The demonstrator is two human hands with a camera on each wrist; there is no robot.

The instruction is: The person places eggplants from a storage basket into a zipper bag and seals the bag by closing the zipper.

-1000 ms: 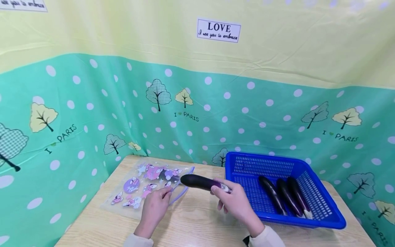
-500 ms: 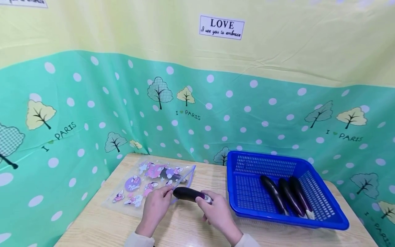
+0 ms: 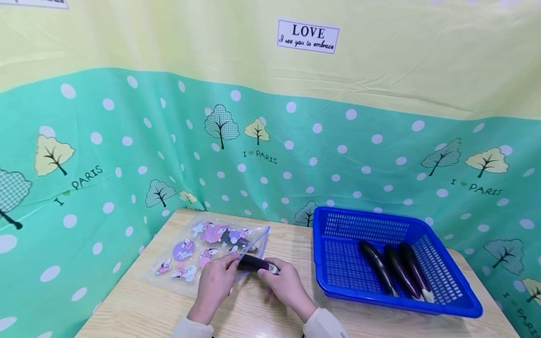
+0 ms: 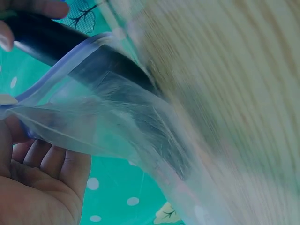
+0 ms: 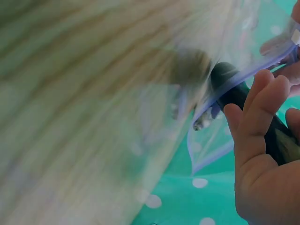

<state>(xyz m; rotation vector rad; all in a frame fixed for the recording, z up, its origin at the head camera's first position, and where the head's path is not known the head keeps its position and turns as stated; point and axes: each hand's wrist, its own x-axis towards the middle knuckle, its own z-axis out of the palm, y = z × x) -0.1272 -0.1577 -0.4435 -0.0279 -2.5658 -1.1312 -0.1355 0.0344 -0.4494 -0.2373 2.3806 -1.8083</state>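
My right hand (image 3: 282, 281) grips a dark purple eggplant (image 3: 250, 264) near its stem end. The far end of that eggplant is inside the mouth of a clear zip bag (image 3: 177, 270) with pink cartoon prints, as both wrist views show. With thumb and fingers my left hand (image 3: 216, 280) pinches the bag's purple-edged rim (image 4: 56, 70) and holds the mouth apart. Another eggplant (image 3: 238, 240) lies inside the bag, partly hidden by the prints. In the right wrist view, the fingers (image 5: 262, 108) of the right hand lie along the held eggplant.
A blue plastic basket (image 3: 422, 307) stands on the right of the wooden table (image 3: 291, 239), with three eggplants (image 3: 403, 272) lying in it. Behind the table hangs a green and yellow printed cloth (image 3: 363, 141).
My right hand has moved left and slightly down with the eggplant, from beside the basket to the bag. The eggplant's tip has entered the bag's mouth. The left hand keeps its pinch.
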